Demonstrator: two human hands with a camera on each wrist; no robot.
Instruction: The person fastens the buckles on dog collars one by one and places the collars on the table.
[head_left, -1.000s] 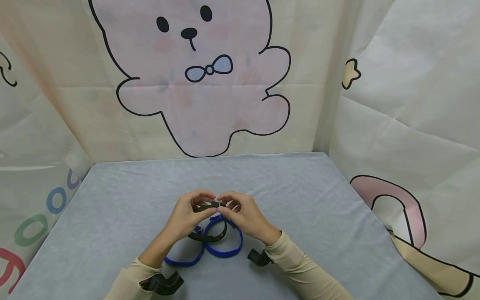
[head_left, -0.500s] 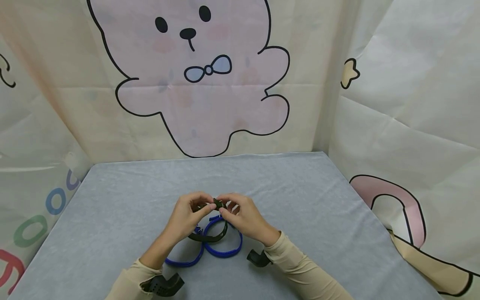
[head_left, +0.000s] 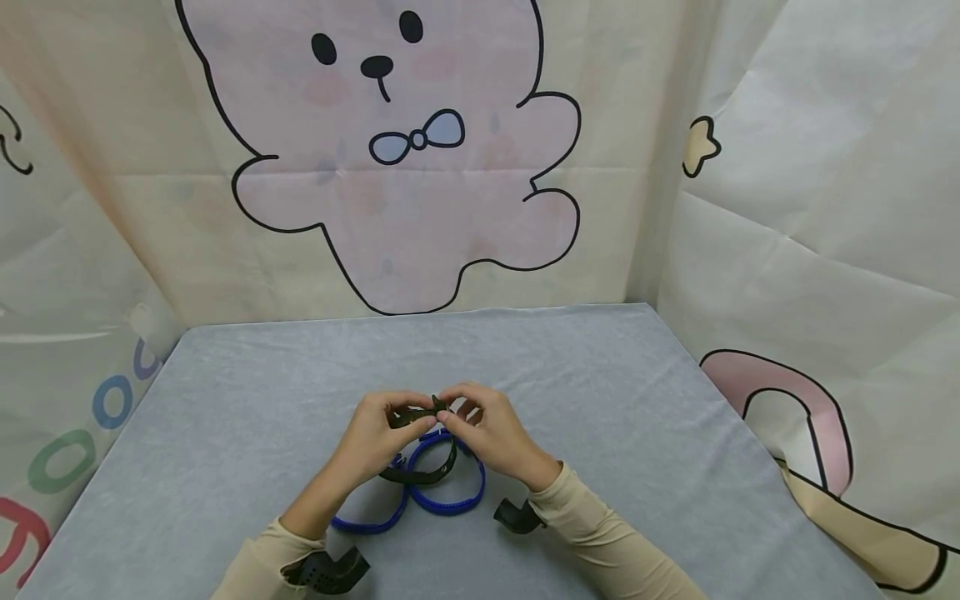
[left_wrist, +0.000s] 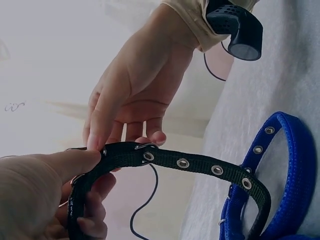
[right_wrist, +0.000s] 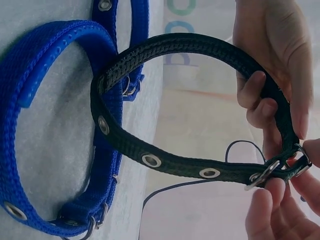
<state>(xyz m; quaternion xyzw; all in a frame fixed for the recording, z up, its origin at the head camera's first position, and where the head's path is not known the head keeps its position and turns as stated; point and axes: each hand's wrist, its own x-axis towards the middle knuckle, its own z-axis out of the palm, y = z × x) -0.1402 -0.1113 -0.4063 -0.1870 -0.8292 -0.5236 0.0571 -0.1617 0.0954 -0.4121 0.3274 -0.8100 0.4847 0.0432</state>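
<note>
Both hands hold a dark green webbing collar (head_left: 420, 477), closed into a loop above the table. The left hand (head_left: 375, 433) grips its padded band, thumb along the strap near the metal buckle (right_wrist: 301, 159). Opposite it, the right hand (head_left: 483, 429) pinches the strap at the buckle. In the right wrist view, the strap end passes through the buckle, beside a metal ring (right_wrist: 264, 175). Metal eyelets (left_wrist: 183, 163) line the strap. Beneath hang two blue collars on the table: one blue collar (head_left: 450, 507) to the right, another blue collar (head_left: 367, 528) to the left.
A light grey cloth covers the table (head_left: 600, 400). Printed curtains (head_left: 480, 208) enclose its back and sides. A black wrist camera (head_left: 326, 571) sits on the left sleeve, another black camera (head_left: 517, 517) on the right.
The fingers work the strap at the buckle; a short dark tip now stands up between the fingertips. The left hand has shifted slightly. The blue collars stay in place.
</note>
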